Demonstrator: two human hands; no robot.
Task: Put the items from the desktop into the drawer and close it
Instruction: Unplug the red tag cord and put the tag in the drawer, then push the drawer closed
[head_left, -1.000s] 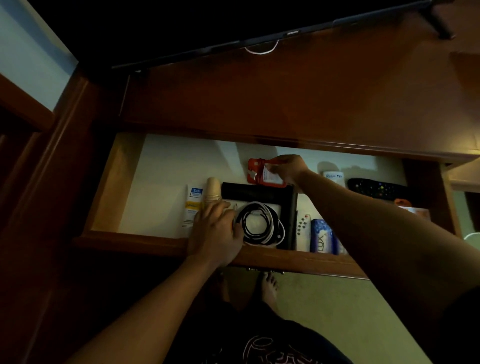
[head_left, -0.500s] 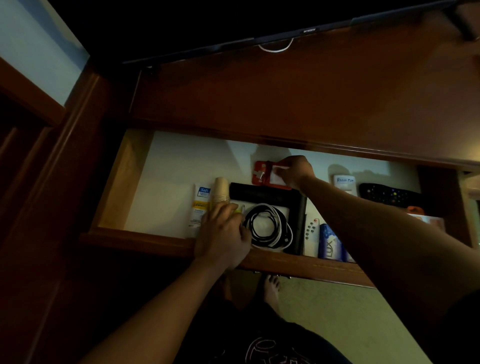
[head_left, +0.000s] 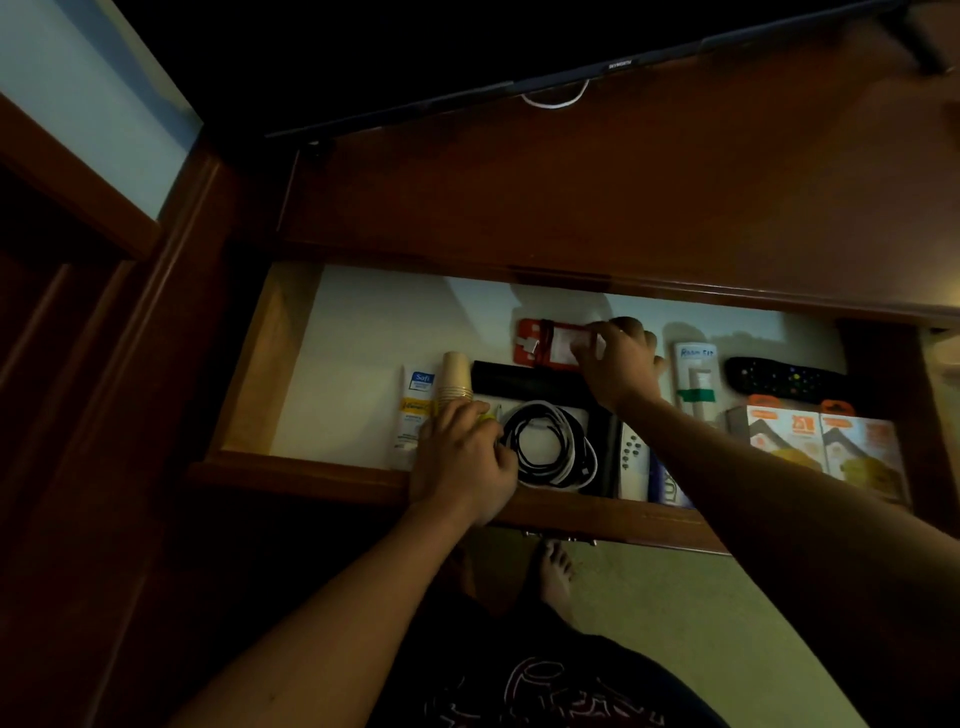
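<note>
Barely any change: right hand (head_left: 618, 364) still pinches the red packet (head_left: 545, 345) at the drawer (head_left: 270, 364) back, left hand (head_left: 462, 457) stays curled around a small yellow-green item by the cables (head_left: 545, 447). Drawer still open.

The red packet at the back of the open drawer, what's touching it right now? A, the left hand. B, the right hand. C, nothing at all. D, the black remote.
B: the right hand reaches to the back of the drawer and its fingertips pinch the red packet at its right edge, while the left hand is down at the front beside the coiled cable.
</note>
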